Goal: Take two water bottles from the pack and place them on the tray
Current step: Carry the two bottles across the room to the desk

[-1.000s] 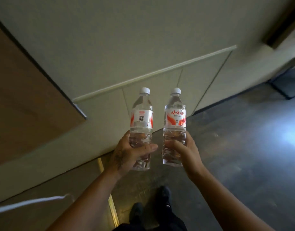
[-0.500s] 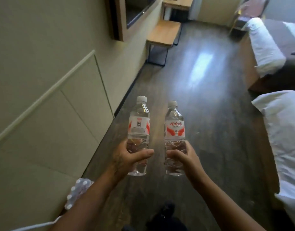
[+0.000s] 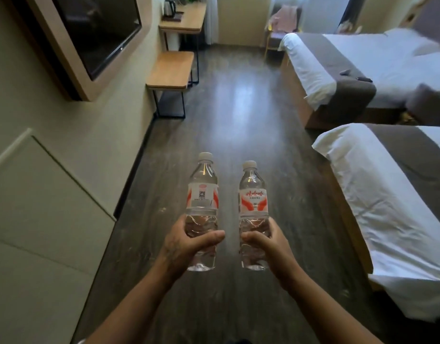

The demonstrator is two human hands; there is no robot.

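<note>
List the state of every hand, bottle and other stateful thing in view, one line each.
left hand: closed around the left bottle's lower body
right hand: closed around the right bottle's lower body
left bottle: capped, upright, full
right bottle: capped, upright, full
television: screen dark
kettle: standing on desk

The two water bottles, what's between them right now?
Nothing: in the head view the left bottle and right bottle stand apart, with only dark wood floor showing between.

Clear glossy plastic bottles [image 3: 202,194]; glossy wood floor [image 3: 238,125]
</note>
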